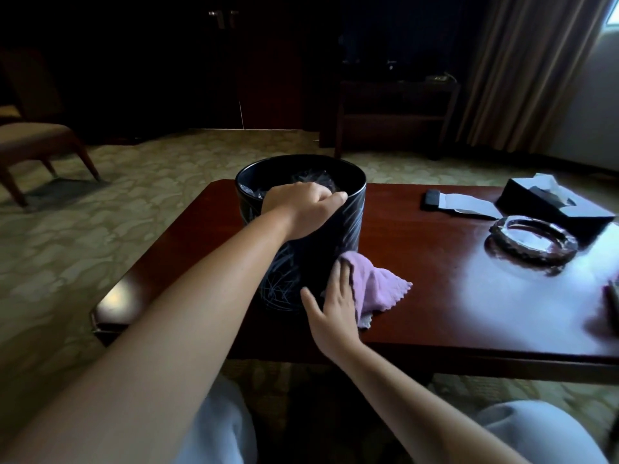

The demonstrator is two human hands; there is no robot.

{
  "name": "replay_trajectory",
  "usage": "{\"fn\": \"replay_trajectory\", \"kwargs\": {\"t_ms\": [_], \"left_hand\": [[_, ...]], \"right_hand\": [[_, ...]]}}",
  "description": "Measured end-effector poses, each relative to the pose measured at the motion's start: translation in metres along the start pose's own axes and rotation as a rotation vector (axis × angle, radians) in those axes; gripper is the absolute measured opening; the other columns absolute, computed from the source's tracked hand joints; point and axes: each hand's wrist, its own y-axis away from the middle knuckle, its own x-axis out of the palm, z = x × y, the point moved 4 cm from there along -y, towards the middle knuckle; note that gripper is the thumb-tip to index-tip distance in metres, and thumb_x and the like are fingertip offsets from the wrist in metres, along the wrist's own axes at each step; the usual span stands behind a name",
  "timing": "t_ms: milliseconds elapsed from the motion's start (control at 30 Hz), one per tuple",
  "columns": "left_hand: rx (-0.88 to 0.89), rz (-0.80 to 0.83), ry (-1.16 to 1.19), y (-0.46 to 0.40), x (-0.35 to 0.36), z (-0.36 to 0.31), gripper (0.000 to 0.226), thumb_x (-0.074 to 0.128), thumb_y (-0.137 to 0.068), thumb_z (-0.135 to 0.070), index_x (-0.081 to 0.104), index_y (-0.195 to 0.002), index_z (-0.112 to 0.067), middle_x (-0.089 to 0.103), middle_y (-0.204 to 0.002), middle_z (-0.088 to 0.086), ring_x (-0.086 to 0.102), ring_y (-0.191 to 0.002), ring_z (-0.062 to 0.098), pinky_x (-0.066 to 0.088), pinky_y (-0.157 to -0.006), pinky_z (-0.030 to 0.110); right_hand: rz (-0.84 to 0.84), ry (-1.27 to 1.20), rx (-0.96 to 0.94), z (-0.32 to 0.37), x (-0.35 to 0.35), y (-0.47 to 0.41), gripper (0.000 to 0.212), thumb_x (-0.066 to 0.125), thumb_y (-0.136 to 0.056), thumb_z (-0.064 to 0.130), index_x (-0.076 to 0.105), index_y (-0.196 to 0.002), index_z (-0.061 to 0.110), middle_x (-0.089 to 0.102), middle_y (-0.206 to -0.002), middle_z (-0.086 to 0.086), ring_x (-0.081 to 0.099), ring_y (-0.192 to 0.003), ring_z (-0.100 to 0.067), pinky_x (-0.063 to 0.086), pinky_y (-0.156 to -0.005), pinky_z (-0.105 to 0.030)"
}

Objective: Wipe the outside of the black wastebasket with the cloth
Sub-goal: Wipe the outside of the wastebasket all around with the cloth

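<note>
Right hand: nearest item. Lies flat with fingers straight and spread, pressing the cloth against the lower near-right wall of the wastebasket. Nothing is curled into a grasp; the palm carries the cloth.

Cloth: lilac, crumpled, partly under the right hand, its loose corner trailing onto the counter to the right of the bin.

Wastebasket: black, round, upright near the left end of the counter. Pale scratch-like lines show on its wall. A clear liner or wrapper shows inside; contents otherwise too dark to tell.

Left hand: reaches over the near rim, fingers curled over the edge and gripping it, steadying the bin.

Counter: dark red wood, glossy. Further right stand a glass ashtray, a dark tissue box, a folded paper and a small dark object beside it.

Step in hand, judged: wiping the outer wall, low on the near-right side; the far side appears unreached as yet.

Next move, judged: sweep the cloth round or up the wall with steady pressure while the rim grip turns or holds the bin against sliding.
</note>
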Motion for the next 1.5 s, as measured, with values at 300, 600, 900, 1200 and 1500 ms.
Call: {"fn": "replay_trajectory", "kwargs": {"t_ms": [300, 600, 900, 1200, 1500], "left_hand": [[-0.017, 0.027, 0.026, 0.002, -0.002, -0.002, 0.054, 0.025, -0.098, -0.053, 0.034, -0.056, -0.019, 0.042, -0.05, -0.005, 0.048, -0.052, 0.015, 0.039, -0.068, 0.032], [-0.083, 0.062, 0.058, 0.001, -0.002, 0.001, 0.063, 0.018, -0.099, -0.053, 0.067, -0.095, -0.014, 0.067, -0.088, 0.001, 0.058, -0.089, 0.019, 0.03, -0.075, 0.032], [-0.149, 0.095, 0.117, 0.004, -0.003, 0.0, 0.062, 0.016, -0.099, -0.054, 0.064, -0.113, -0.018, 0.061, -0.119, 0.007, 0.05, -0.116, 0.026, 0.027, -0.086, 0.032], [-0.122, 0.09, 0.076, 0.002, -0.002, -0.001, 0.061, 0.016, -0.099, -0.053, 0.065, -0.111, -0.018, 0.064, -0.112, 0.003, 0.055, -0.109, 0.022, 0.028, -0.081, 0.032], [-0.134, 0.095, 0.08, 0.005, -0.004, -0.002, 0.058, 0.017, -0.1, -0.051, 0.063, -0.117, -0.019, 0.061, -0.121, 0.007, 0.05, -0.117, 0.025, 0.026, -0.086, 0.032]], "right_hand": [[0.125, 0.054, -0.048, -0.027, 0.002, 0.015, 0.078, 0.04, -0.095, 0.049, -0.013, -0.147, 0.025, -0.02, -0.148, 0.018, -0.012, -0.143, -0.004, -0.002, -0.117, -0.027], [-0.178, 0.028, -0.248, 0.048, -0.062, -0.042, 0.079, 0.037, -0.092, 0.053, -0.007, -0.149, 0.022, -0.014, -0.151, 0.015, -0.021, -0.135, 0.006, -0.01, -0.116, -0.025], [0.135, 0.176, -0.135, -0.025, 0.003, 0.016, 0.081, 0.034, -0.092, 0.057, -0.018, -0.144, 0.024, -0.028, -0.143, 0.016, -0.023, -0.135, 0.002, -0.003, -0.119, -0.031], [-0.226, 0.179, -0.324, 0.049, -0.065, -0.045, 0.078, 0.024, -0.088, 0.06, -0.011, -0.147, 0.023, -0.02, -0.145, 0.019, -0.027, -0.132, 0.009, -0.017, -0.112, -0.019], [0.23, 0.136, -0.051, -0.048, 0.019, 0.03, 0.076, 0.034, -0.096, 0.051, -0.02, -0.143, 0.026, -0.028, -0.142, 0.016, -0.015, -0.141, -0.002, 0.001, -0.118, -0.024]]}}
